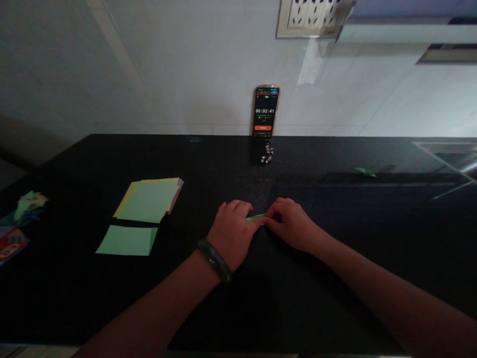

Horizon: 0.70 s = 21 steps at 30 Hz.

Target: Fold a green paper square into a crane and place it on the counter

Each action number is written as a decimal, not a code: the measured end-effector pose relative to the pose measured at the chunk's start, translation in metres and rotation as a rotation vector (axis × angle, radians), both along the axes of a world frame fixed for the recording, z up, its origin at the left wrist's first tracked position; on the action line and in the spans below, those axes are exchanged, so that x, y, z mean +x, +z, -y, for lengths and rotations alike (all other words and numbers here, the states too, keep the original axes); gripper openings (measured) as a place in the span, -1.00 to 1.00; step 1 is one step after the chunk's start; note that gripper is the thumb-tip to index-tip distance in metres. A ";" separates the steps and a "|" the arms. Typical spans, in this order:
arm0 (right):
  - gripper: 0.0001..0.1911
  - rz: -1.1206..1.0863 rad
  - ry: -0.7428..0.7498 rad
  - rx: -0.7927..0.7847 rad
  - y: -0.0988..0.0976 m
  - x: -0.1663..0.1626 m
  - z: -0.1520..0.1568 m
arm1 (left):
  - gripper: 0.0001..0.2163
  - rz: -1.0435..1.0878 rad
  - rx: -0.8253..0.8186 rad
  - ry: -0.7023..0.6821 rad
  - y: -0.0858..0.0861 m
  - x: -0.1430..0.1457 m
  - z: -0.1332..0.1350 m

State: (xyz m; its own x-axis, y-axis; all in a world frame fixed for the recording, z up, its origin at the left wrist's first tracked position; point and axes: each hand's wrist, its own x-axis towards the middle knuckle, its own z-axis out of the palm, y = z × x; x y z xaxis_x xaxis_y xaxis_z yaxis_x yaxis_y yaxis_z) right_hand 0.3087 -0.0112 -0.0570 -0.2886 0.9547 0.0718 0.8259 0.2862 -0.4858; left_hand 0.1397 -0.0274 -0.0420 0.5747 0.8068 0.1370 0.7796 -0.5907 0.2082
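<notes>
A narrow piece of folded green paper (256, 217) lies between my hands at the middle of the black table, mostly hidden by the fingers. My left hand (233, 226), with a dark bangle at the wrist, presses on its left part, thumb stretched along the near edge. Thumb and fingers of my right hand (292, 223) pinch the paper's right end. To the left is a stack of coloured paper (149, 199) with a green sheet on top. Just in front of that stack rests a separate green sheet (126, 240) with a crease near its right side.
A phone (265, 112) showing a timer leans on the wall, with a beaded string (267, 154) before it. A small folded green paper piece (365, 172) sits at the back right. Crumpled paper (30, 205) and a red packet (13, 244) lie at the far left.
</notes>
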 end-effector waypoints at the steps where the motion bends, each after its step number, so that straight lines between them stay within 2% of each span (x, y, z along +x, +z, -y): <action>1: -0.92 0.002 -0.001 0.000 0.000 0.000 0.000 | -0.73 -0.055 -0.003 -0.015 0.002 0.000 0.002; 6: -0.91 -0.001 0.004 0.004 -0.001 0.001 -0.001 | -0.70 -0.179 0.018 -0.004 0.004 0.004 0.011; 11: -0.89 -0.004 0.020 0.016 -0.005 0.002 -0.002 | -0.69 -0.179 0.062 -0.007 -0.002 0.004 0.014; 21: -0.91 -0.015 0.017 -0.011 -0.001 0.002 0.000 | -0.69 -0.202 0.036 -0.020 0.001 0.004 0.012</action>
